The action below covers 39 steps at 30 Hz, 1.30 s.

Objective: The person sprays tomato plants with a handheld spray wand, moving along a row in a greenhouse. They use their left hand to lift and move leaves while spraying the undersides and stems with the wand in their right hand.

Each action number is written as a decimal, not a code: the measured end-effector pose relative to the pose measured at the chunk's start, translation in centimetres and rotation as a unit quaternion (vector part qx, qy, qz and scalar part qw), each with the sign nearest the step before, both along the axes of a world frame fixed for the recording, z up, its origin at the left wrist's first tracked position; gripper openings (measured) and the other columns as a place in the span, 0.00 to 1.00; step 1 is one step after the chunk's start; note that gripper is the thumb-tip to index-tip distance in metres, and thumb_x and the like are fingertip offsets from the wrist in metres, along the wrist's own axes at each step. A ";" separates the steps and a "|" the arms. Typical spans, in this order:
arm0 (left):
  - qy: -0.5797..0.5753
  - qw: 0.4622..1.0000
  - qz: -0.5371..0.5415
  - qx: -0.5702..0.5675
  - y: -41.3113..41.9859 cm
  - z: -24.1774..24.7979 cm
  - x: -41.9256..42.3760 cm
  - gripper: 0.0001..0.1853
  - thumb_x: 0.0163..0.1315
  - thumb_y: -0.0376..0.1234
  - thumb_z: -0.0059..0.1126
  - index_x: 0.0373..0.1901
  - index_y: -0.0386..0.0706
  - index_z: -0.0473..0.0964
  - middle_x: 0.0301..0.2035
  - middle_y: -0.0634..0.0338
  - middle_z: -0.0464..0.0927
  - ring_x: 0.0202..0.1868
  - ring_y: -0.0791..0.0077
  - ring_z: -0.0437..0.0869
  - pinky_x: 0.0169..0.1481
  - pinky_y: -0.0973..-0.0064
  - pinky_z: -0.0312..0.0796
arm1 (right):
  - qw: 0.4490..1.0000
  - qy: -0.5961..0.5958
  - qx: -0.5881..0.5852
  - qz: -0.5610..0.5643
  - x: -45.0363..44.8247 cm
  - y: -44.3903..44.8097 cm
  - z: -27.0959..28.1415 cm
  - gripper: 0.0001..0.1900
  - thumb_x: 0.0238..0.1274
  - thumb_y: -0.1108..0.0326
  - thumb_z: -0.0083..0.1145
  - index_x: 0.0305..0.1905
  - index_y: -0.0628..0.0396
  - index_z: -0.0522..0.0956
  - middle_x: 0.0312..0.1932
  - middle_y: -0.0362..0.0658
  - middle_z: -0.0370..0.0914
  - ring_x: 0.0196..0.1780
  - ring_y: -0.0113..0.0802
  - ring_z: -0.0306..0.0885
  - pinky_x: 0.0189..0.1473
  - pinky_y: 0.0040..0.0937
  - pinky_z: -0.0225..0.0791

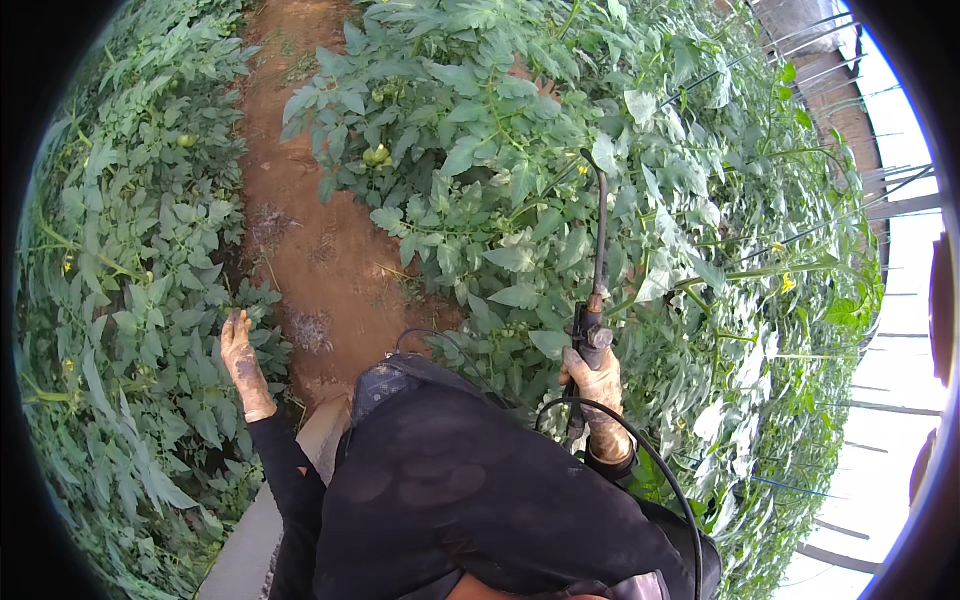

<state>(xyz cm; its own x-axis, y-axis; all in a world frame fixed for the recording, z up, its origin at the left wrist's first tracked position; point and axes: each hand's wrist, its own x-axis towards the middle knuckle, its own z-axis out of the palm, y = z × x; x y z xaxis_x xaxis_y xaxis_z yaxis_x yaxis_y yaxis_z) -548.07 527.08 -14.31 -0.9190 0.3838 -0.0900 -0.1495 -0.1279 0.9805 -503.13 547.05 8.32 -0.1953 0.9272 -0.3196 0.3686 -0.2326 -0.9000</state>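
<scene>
My right hand [600, 390], in a stained glove, is closed around the handle of a spray lance [600, 240]. The lance's thin metal tube points away from me, its bent tip among the tomato leaves on the right. A black hose [664, 469] curves from below the handle past my right side. My left hand [244, 364], in a soiled light glove, is held out with nothing in it, beside the tomato plants [150, 315] on the left. Its fingers look extended and close together.
A reddish dirt path [330, 247] runs ahead between dense tomato rows. Green tomatoes [376, 156] hang over its right edge. A pale concrete edge [247, 532] lies beside my left arm. Thin support lines [795, 232] cross the plants on the right, near bright greenhouse sheeting [892, 450].
</scene>
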 end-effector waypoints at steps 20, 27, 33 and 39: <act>-0.002 0.975 -0.180 -0.130 14.0 -0.4 -14.3 0.20 0.66 0.35 0.57 0.56 0.34 0.71 0.51 0.56 0.78 0.52 0.77 0.75 0.59 0.80 0.65 | 0.968 -0.211 -0.073 0.117 -21.6 5.8 -0.1 0.21 0.49 0.63 0.64 0.50 0.56 0.74 0.29 0.38 0.73 0.31 0.26 0.70 0.36 0.29 0.66; -0.024 0.988 -0.147 -0.033 15.4 1.5 -23.2 0.19 0.67 0.33 0.55 0.56 0.33 0.71 0.50 0.56 0.79 0.51 0.74 0.77 0.59 0.78 0.67 | 0.990 -0.034 -0.061 0.119 -31.4 12.5 -0.7 0.22 0.54 0.62 0.64 0.52 0.59 0.73 0.29 0.36 0.75 0.28 0.23 0.72 0.32 0.24 0.68; -0.050 0.990 -0.123 -0.054 15.7 3.3 -25.3 0.16 0.68 0.30 0.54 0.55 0.34 0.73 0.48 0.57 0.79 0.47 0.73 0.78 0.56 0.78 0.69 | 0.997 0.003 -0.004 0.071 -39.4 22.0 -1.6 0.18 0.58 0.60 0.63 0.47 0.58 0.73 0.24 0.34 0.72 0.23 0.20 0.69 0.27 0.21 0.65; -0.060 0.989 -0.136 -0.009 20.1 4.9 -25.6 0.13 0.68 0.29 0.54 0.52 0.34 0.74 0.47 0.56 0.79 0.48 0.74 0.79 0.57 0.79 0.70 | 0.996 0.034 -0.040 0.075 -41.3 26.5 -2.0 0.17 0.59 0.56 0.63 0.42 0.58 0.73 0.23 0.34 0.71 0.22 0.20 0.68 0.26 0.23 0.65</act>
